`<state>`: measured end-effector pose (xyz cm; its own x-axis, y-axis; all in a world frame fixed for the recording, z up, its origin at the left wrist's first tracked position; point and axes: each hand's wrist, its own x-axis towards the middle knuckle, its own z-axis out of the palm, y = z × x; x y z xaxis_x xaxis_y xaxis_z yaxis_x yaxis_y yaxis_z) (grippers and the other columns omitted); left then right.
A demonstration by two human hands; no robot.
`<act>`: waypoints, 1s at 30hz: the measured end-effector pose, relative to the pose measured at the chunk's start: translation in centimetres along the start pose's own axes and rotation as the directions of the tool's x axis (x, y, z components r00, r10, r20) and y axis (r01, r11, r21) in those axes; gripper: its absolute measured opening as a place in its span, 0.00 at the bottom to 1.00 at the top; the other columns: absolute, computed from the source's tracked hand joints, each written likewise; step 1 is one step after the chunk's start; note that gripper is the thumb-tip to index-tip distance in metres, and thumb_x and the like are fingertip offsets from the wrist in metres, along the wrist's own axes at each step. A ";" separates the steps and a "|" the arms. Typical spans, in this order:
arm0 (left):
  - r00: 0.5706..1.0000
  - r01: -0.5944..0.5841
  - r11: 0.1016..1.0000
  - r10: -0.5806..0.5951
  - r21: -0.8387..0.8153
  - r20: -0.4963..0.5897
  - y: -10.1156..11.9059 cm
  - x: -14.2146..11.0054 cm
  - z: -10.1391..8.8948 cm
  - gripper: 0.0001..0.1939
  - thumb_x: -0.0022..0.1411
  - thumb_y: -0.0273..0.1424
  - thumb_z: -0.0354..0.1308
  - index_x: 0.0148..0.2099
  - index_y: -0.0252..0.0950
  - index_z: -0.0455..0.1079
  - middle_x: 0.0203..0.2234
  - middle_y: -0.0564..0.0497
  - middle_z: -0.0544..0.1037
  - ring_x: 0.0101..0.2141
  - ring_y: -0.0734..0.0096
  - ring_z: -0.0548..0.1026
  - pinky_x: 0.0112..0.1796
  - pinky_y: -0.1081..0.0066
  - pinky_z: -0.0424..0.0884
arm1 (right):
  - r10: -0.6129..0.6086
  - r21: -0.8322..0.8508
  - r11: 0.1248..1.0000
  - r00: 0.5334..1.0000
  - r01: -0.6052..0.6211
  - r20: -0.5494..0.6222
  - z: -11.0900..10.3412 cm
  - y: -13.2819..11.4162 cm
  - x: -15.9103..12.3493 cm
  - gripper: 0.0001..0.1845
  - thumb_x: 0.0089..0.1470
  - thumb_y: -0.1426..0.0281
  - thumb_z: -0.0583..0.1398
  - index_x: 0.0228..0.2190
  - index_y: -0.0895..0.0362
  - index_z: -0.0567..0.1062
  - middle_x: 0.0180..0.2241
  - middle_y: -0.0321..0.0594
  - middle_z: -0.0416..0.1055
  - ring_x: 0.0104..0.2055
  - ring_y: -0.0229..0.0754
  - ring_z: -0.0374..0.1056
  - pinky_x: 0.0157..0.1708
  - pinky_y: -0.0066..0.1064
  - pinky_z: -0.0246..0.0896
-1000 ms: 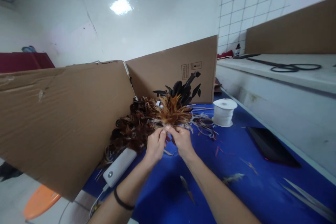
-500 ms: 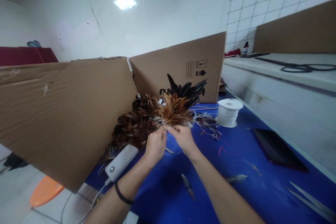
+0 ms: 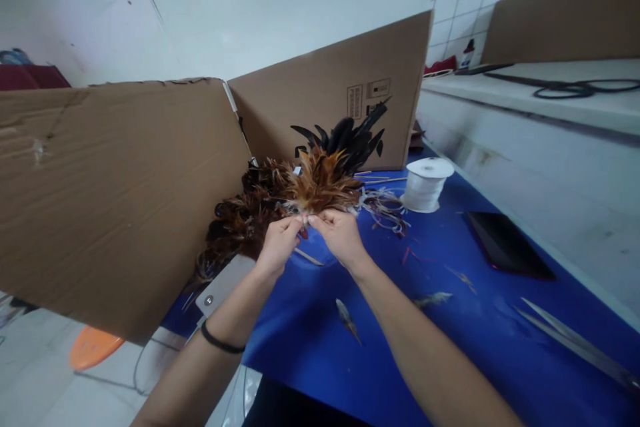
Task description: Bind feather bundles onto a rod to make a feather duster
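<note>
A bundle of feathers point(image 3: 323, 180), orange-brown at its base with long black plumes fanned out above, stands over my fingertips. My left hand point(image 3: 280, 243) pinches the bundle's lower end. Close against it, my right hand point(image 3: 340, 233) pinches the same end, thumb and fingertips together. What exactly lies between the fingertips is too small to make out. Behind my left hand is a pile of dark brown feathers point(image 3: 240, 227). Loose pale strips point(image 3: 385, 207) lie to the right of the bundle.
A white spool point(image 3: 427, 185) stands at the back right of the blue table point(image 3: 310, 360). A dark tablet-like slab point(image 3: 505, 243), scissors point(image 3: 575, 340) and a loose feather point(image 3: 347, 320) lie nearer. Cardboard panels point(image 3: 140, 200) wall the left and back. A white device point(image 3: 225, 283) sits by my left forearm.
The view has tilted down, so the table and hands appear higher. The feather bundle has turned slightly, its black plumes pointing more upward. Both hands keep their pinch.
</note>
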<state>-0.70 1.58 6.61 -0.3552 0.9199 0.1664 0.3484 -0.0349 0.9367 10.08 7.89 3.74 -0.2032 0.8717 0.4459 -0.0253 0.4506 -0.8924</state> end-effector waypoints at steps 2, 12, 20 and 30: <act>0.995 0.050 0.981 -0.032 -0.187 0.096 0.1 0.1 -0.1 0.17 0.54 0.42 0.54 0.26 0.31 0.66 0.15 0.57 0.60 0.14 0.84 0.52 0.15 0.78 0.45 | 0.010 0.016 1.000 1.000 -0.010 0.006 0.0 -0.2 0.0 0.15 0.45 0.64 0.58 0.14 0.59 0.65 0.14 0.29 0.51 0.19 0.30 0.46 0.19 0.24 0.41; 0.996 0.040 0.975 -0.023 -0.217 0.081 -0.3 0.6 -0.8 0.17 0.49 0.40 0.61 0.33 0.30 0.72 0.16 0.58 0.61 0.15 0.86 0.53 0.16 0.79 0.46 | -0.029 -0.107 0.994 0.999 0.034 0.042 -0.2 -1.2 -0.1 0.15 0.47 0.65 0.57 0.15 0.59 0.67 0.13 0.28 0.53 0.18 0.29 0.48 0.19 0.23 0.42; 0.972 0.217 0.906 -0.169 -0.363 0.161 0.4 0.5 -0.9 0.17 0.43 0.36 0.65 0.35 0.30 0.72 0.18 0.56 0.66 0.17 0.82 0.61 0.17 0.79 0.53 | -0.058 -0.148 0.987 0.997 0.066 0.054 -0.2 -1.4 -0.3 0.15 0.49 0.66 0.57 0.16 0.60 0.68 0.14 0.27 0.54 0.19 0.29 0.49 0.21 0.23 0.43; 0.929 0.317 0.879 -0.212 -0.357 0.304 0.1 0.9 -1.8 0.12 0.45 0.35 0.64 0.27 0.31 0.68 0.17 0.56 0.64 0.17 0.82 0.60 0.16 0.80 0.51 | -0.042 -0.135 0.990 0.998 0.050 0.056 0.1 -1.7 -0.6 0.14 0.48 0.67 0.57 0.16 0.60 0.69 0.14 0.27 0.54 0.19 0.29 0.49 0.21 0.22 0.43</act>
<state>-2.55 1.65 7.44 -0.1401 0.9805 -0.1378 -0.1159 0.1220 0.9857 10.17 6.61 4.99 -0.2560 0.8398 0.4787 0.0970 0.5151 -0.8516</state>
